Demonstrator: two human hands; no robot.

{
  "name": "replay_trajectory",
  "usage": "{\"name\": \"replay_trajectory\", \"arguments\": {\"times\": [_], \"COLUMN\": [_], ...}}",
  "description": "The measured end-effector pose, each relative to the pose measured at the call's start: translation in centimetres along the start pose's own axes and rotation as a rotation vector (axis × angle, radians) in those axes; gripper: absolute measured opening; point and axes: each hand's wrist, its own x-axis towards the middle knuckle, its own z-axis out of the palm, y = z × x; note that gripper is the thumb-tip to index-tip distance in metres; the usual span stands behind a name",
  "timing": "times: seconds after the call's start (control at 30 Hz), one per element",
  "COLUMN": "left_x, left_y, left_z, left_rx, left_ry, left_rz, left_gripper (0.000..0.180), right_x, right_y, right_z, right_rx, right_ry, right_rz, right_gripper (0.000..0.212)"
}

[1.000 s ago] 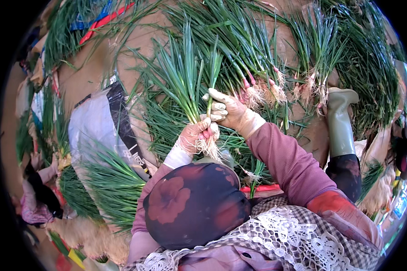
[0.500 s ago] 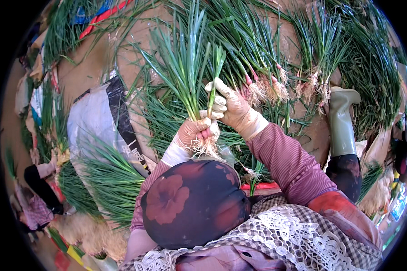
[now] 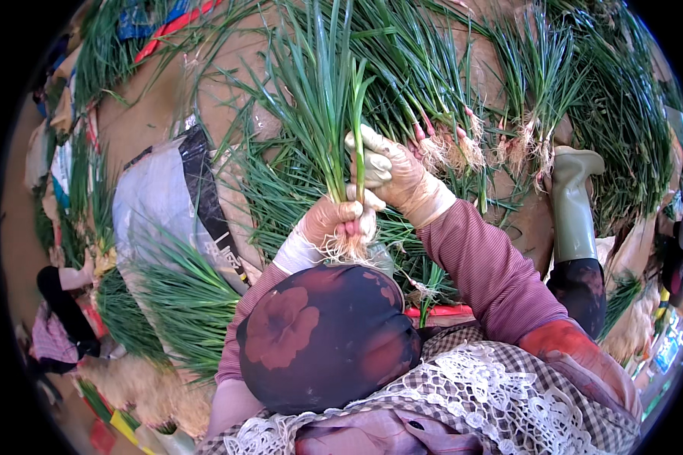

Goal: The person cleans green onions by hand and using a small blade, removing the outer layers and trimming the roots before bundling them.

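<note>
A bunch of green onions (image 3: 315, 114) stands roughly upright in front of me, leaves pointing away. My left hand (image 3: 322, 224), in a pale glove, is closed round its lower stems, just above the pink bulbs and stringy white roots (image 3: 347, 246). My right hand (image 3: 406, 182), gloved too, pinches a single green onion stalk (image 3: 359, 144) against the right side of the bunch. The two hands nearly touch, and the stalk's lower end is partly hidden by fingers. Loose green onions (image 3: 281, 174) lie beneath both hands.
Beyond my right hand lie bunches of green onions (image 3: 425, 83) with pink bulbs. A large green pile (image 3: 618, 114) is farther right, past a green rubber boot (image 3: 573, 201). At left, more green onions (image 3: 182, 296) rest on a pale sack (image 3: 155, 197). Another person (image 3: 57, 326) sits at far left.
The bunch has shifted slightly right and become more upright. My right hand has moved slightly, and its single stalk now sits against the bunch. At far left the other person has shifted.
</note>
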Motion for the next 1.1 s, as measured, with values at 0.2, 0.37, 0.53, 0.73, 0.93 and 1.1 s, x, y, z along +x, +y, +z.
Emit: {"name": "replay_trajectory", "arguments": {"times": [0.2,0.37,0.53,0.73,0.93,1.1], "left_x": [1.7,1.2,1.5,1.3,0.0,-0.3], "left_y": [1.5,0.1,-0.2,-0.6,-0.4,0.1], "left_z": [0.0,-2.1,-2.1,-2.3,-1.5,-2.0], "left_rx": [0.361,0.507,0.502,0.48,0.257,0.374], "left_ry": [0.245,0.42,0.514,0.526,0.438,0.443], "left_rz": [-0.131,-0.083,-0.044,-0.001,-0.024,-0.06], "left_gripper": [0.022,0.015,0.013,0.013,0.021,0.024], "right_x": [-1.3,-0.2,0.4,1.0,1.2,-0.5], "right_y": [1.3,-0.4,-0.4,-0.1,-1.7,-1.8], "right_z": [-9.9,-5.5,-6.4,-6.8,-6.8,-6.2], "right_rx": [-1.205,-1.763,-1.894,-1.958,-1.802,-0.817], "right_ry": [0.681,0.891,1.001,1.037,1.09,0.582], "right_rz": [-0.034,-0.122,-0.088,-0.028,-0.099,0.169], "right_gripper": [0.029,0.024,0.024,0.021,0.019,0.02]}}
